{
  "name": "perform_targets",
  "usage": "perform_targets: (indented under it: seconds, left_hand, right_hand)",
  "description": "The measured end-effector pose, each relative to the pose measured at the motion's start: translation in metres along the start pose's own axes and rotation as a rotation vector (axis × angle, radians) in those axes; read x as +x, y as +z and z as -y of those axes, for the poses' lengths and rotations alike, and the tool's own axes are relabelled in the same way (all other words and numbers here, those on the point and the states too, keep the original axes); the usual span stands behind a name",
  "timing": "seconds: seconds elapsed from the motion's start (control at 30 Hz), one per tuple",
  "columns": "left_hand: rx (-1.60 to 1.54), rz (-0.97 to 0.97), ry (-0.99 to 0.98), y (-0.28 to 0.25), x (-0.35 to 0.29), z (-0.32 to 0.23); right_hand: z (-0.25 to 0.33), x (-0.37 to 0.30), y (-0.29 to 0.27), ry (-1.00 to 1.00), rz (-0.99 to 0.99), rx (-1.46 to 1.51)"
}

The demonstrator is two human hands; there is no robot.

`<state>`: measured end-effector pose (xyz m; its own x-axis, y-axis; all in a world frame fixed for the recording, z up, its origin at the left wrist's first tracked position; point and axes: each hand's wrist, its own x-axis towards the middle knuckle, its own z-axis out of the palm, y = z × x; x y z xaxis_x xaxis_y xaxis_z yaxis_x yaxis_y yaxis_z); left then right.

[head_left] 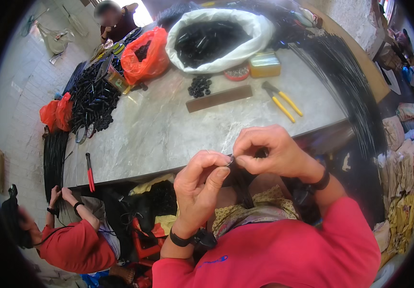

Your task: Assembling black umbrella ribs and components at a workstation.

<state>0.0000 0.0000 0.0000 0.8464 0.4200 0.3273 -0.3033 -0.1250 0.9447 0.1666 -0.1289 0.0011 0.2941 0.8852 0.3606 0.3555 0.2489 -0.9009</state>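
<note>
In front of the table's near edge, my left hand (pixel 198 185) and my right hand (pixel 275 152) meet fingertip to fingertip. Between them is a small dark piece (pixel 231 161) with a shiny edge, too small to name. Thumb and index finger of each hand are pinched on it from either side. Beyond my hands on the grey stone table (pixel 154 120) lie yellow-handled pliers (pixel 282 100), a flat brown bar (pixel 220 98) and a cluster of small black ring-shaped parts (pixel 200 87).
A white sack (pixel 268 33) of black tubes stands at the back, beside a red bag (pixel 153 67). Black parts (pixel 94 91) are heaped at left, near red-handled pliers (pixel 90 175). Long black rods (pixel 355 91) line the right edge. A co-worker (pixel 80 242) sits at left, another person (pixel 118 26) far off.
</note>
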Motion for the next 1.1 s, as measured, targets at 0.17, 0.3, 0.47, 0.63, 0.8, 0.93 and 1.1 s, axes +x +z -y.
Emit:
perform_targets:
  seconds: [0.17,0.3,0.47,0.63,0.8,0.93,1.1]
  left_hand:
    - [-0.025,-0.005,0.011,0.000,0.002,0.002]
    - [-0.064,0.016,-0.048,-0.005,0.001,-0.002]
    - [-0.020,0.092,-0.028,-0.006,0.007,-0.001]
    - [-0.142,0.148,-0.119,-0.013,0.007,0.002]
    - [-0.301,0.158,-0.142,-0.015,0.008,0.012]
    - [-0.416,0.187,-0.152,-0.016,0.012,0.011]
    - [-0.456,0.180,-0.164,-0.015,0.012,0.010]
  right_hand:
    - [0.000,0.002,0.003,0.038,-0.046,-0.001]
    - [-0.004,0.001,0.008,0.067,-0.046,0.042]
    - [-0.006,-0.003,0.006,0.090,-0.002,0.227]
    - [-0.010,-0.007,0.007,0.143,-0.003,0.296]
    - [-0.007,-0.010,0.010,0.154,-0.093,0.495]
    - [0.000,-0.011,0.007,0.067,-0.028,0.373]
    - [-0.001,-0.012,0.004,0.043,0.048,0.263]
